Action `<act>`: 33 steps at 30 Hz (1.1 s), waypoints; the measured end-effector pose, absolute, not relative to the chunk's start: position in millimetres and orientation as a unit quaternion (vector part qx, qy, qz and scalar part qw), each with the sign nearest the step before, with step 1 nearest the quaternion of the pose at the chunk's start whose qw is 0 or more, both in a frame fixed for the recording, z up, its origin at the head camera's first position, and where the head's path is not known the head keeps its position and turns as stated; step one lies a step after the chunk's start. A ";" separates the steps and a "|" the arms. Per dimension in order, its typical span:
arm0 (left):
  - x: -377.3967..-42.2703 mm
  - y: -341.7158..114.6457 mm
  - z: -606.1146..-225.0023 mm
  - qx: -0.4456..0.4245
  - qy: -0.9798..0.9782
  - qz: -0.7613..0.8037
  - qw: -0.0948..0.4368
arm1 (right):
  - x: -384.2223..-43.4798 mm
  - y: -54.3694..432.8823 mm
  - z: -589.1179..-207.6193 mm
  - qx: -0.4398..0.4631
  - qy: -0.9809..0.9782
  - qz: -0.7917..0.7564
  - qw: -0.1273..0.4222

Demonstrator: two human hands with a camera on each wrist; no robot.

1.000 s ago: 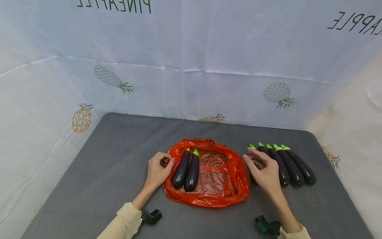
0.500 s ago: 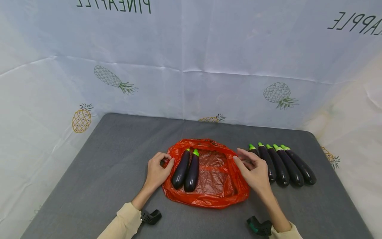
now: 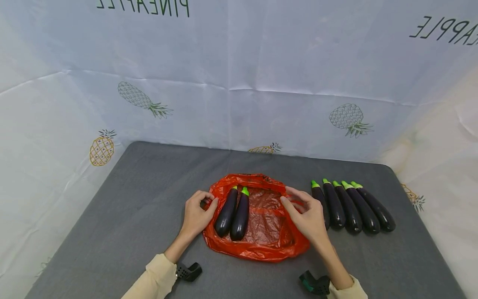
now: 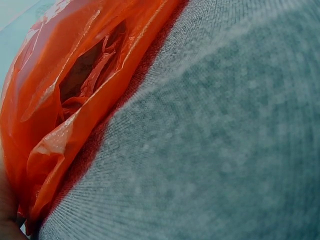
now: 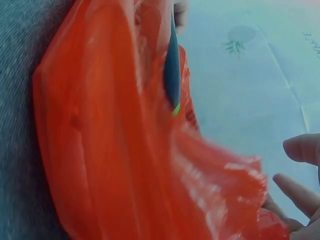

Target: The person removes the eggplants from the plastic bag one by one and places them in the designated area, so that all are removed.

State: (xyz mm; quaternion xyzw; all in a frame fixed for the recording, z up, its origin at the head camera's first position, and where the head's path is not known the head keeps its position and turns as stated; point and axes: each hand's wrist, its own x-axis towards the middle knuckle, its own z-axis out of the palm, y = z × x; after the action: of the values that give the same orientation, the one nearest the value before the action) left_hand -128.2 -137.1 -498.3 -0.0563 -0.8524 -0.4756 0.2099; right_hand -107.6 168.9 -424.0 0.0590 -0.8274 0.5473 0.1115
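A red plastic bag [image 3: 257,251] lies with its mouth spread wide on the grey table. Inside, at its left, two dark purple eggplants [image 3: 240,216] with bright green stem ends lie side by side. My left hand [image 3: 199,212] pinches the bag's left rim between thumb and fingers; in the left wrist view the red plastic [image 4: 100,95] gathers toward that hand. Over the bag's right rim is my right hand [image 3: 308,214], thumb and fingers apart and nothing between them. The right wrist view shows its fingers [image 5: 300,195] beside the raised edge of the plastic.
Several more eggplants [image 3: 367,214] lie in a row on the table, right of the bag and just beyond my right hand. A white cloth [image 3: 231,120] printed with pineapples hangs behind the table [image 3: 130,207]. Dark wrist devices [image 3: 189,272] show below both hands.
My right hand has moved left from over the eggplant row to the bag's right rim, uncovering the row's leftmost eggplants. My left hand and the two eggplants in the bag stay put.
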 end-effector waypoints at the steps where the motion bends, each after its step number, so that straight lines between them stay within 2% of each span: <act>1: -128.2 -137.0 -498.3 -0.056 -0.852 -0.476 0.209 | -107.6 167.5 -424.0 0.059 -0.828 0.546 0.110; 16: -128.5 -136.1 -495.9 -0.052 -0.854 -0.476 0.204 | -108.6 145.6 -427.5 0.085 -0.824 0.553 0.089; 33: -129.1 -136.9 -498.1 -0.059 -0.853 -0.474 0.210 | -107.3 108.0 -437.3 0.059 -0.813 0.579 0.022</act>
State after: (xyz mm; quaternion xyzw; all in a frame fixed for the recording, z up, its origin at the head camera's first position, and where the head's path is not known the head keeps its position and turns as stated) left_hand -129.1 -136.9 -498.1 -0.0587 -0.8533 -0.4736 0.2099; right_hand -107.3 108.0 -437.3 0.0592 -0.8129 0.5790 0.0223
